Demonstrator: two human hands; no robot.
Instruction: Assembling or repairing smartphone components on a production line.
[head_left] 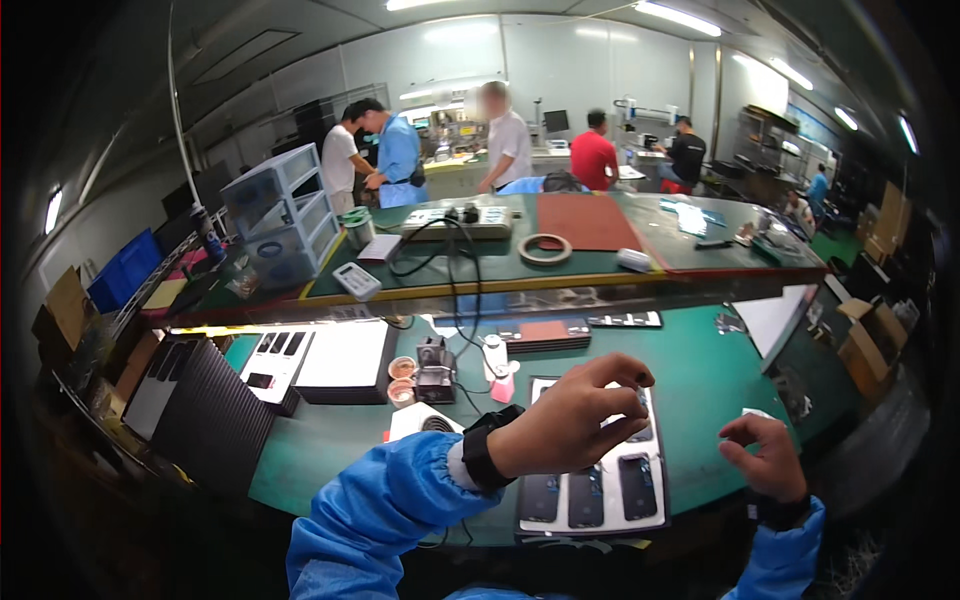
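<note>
My left hand [583, 412] is raised above a white tray [657, 505], its fingers bent toward the thumb in a pinch. A small dark spot shows at a fingertip; whatever the pinch holds is too small to name. Dark phone-shaped parts [586, 499] lie in rows in the tray, with bluish bits on some; my left hand hides part of the upper row. To the right of the tray, my right hand [768, 462] hovers with curled fingers, thumb and forefinger nearly meeting. What lies between them cannot be made out. A small white piece [757, 413] appears just beyond its knuckles.
Stacked trays [205, 410] and a white-topped stack [343, 360] stand at left. Nearer the middle are a black device [435, 370], round tins [401, 380] and a white bottle [495, 355]. A raised shelf holds a tape roll [545, 249] and power strip [460, 223]. Several people work beyond.
</note>
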